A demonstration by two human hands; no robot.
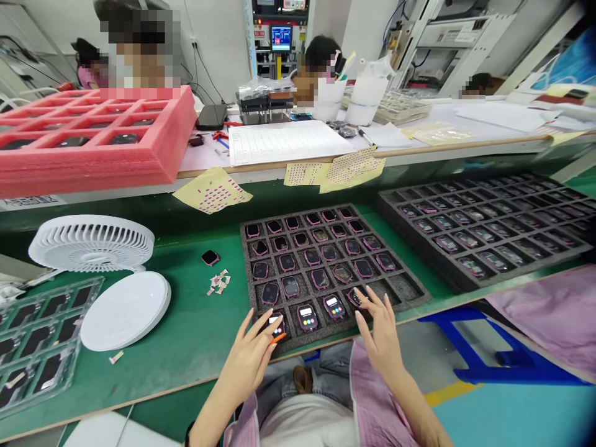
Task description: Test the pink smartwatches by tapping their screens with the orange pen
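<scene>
A dark foam tray (pixel 404 290) holds several smartwatch bodies with purple frames in square pockets. In its front row, two watches, a lit one (pixel 307 317) and another lit one (pixel 334 307), show white and coloured dots on screen. My left hand (pixel 251 347) reaches over the front left pocket, its fingers partly covering a third lit watch (pixel 276 325). Between its thumb and fingers a thin orange tool tip (pixel 279 338) pokes out; the rest is hidden. My right hand (pixel 380 329) has its fingers stretched and apart, with fingertips at a dark-screened watch (pixel 354 297) in the same row.
A second foam tray of watches (pixel 465 230) lies to the right. Leftward are a single watch (pixel 210 256), small paper tabs (pixel 218 283), a white fan (pixel 125 310) and a clear plastic tray (pixel 69 366). A pink foam tray (pixel 172 130) sits on the raised shelf; co-workers sit beyond.
</scene>
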